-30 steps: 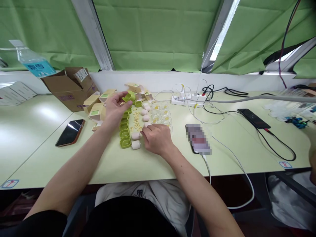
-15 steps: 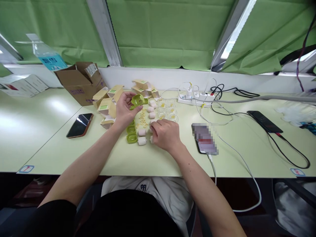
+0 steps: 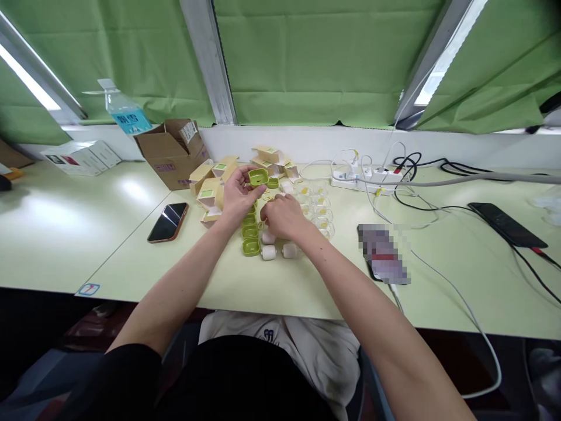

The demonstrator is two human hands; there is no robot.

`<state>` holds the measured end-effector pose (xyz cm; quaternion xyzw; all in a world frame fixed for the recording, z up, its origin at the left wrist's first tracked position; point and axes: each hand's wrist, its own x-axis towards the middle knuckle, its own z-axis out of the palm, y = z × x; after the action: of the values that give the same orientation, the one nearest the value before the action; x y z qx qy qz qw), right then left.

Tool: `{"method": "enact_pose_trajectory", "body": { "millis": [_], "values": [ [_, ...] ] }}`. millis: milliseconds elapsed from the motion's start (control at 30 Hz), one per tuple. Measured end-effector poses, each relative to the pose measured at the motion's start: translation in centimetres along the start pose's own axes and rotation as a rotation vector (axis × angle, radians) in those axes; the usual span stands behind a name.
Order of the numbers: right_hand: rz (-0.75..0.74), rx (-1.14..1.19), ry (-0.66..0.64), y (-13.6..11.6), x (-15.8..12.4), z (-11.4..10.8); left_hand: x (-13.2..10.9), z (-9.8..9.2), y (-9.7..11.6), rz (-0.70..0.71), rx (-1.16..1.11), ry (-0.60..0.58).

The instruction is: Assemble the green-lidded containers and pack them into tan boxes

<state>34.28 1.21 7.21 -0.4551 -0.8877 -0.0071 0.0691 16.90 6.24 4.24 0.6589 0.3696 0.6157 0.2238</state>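
Note:
My left hand (image 3: 239,192) holds a small olive-green cup-like shell (image 3: 258,178) between thumb and fingers, raised above the table with its hollow side showing. My right hand (image 3: 283,216) is closed in a pinch low over the small yellow rings (image 3: 266,197), many of which it covers. What its fingertips hold, if anything, is hidden. More green shells (image 3: 251,247) stand in a column left of the right hand. White barrel-shaped pieces (image 3: 269,252) lie beside them, some partly under my right wrist. Clear domed plastic pieces (image 3: 321,202) with yellow inside are lined up to the right.
Opened small cartons (image 3: 210,190) are heaped behind my left hand, near a cardboard box (image 3: 169,155) and a tilted water bottle (image 3: 127,114). Phones lie left (image 3: 168,222) and right (image 3: 382,254). A power strip (image 3: 368,178) with tangled cables runs along the wall.
My right hand has moved left and away from me, from the white pieces to the yellow rings. My left hand keeps the green shell, now tipped differently. The whole view has shifted leftward.

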Motion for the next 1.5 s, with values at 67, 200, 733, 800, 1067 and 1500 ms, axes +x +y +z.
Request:
{"method": "enact_pose_trajectory", "body": {
  "millis": [67, 200, 733, 800, 1067, 1500],
  "values": [
    [0.028, 0.005, -0.042, -0.2, 1.3, 0.5, 0.1, -0.1, -0.1, 0.002, 0.001, 0.008],
    [0.06, 0.015, -0.079, -0.2, 2.8, 1.8, 0.1, -0.2, -0.2, 0.019, -0.007, 0.026],
    [0.143, 0.472, 0.192, 2.7, -1.0, 0.1, -0.7, 0.1, 1.3, -0.016, -0.155, -0.031],
    [0.126, 0.791, 0.439, 3.9, -2.7, -0.3, -0.9, 0.4, 1.8, -0.044, -0.231, -0.054],
    [-0.094, 0.928, 0.977, 4.6, -6.1, -0.6, -1.9, 1.0, 3.7, -0.205, -0.485, -0.421],
    [-0.261, 0.577, 1.003, 3.7, -6.9, -0.7, -2.8, 1.8, 4.1, -0.28, -0.681, -0.553]
  ]
}}
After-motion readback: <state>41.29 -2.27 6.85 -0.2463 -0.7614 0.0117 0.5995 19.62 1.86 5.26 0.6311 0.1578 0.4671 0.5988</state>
